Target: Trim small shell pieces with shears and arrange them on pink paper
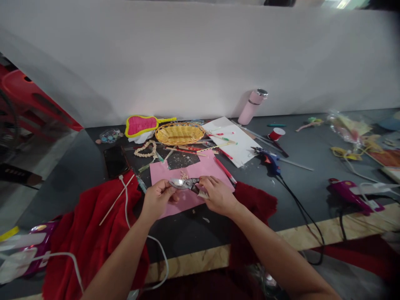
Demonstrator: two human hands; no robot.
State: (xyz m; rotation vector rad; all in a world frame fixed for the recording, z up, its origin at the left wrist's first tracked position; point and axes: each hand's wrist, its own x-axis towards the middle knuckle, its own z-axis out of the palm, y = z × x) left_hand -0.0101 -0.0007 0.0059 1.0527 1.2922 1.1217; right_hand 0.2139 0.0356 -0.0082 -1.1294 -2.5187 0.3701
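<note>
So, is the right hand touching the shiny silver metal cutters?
Touching. The head view shows the right hand gripping the silver metal cutters at their handles.

Your cutters (186, 183) have a shiny metal blade end and are held crosswise above the pink sheet (179, 205), blade end to the left, handles enclosed by your right hand (218, 196). Your left hand (158, 197) is at the blade end. The sheet lies spread on the desk (184, 243); small pale pieces (183, 174) form a loose cluster on it, just beyond the cutters.
</note>
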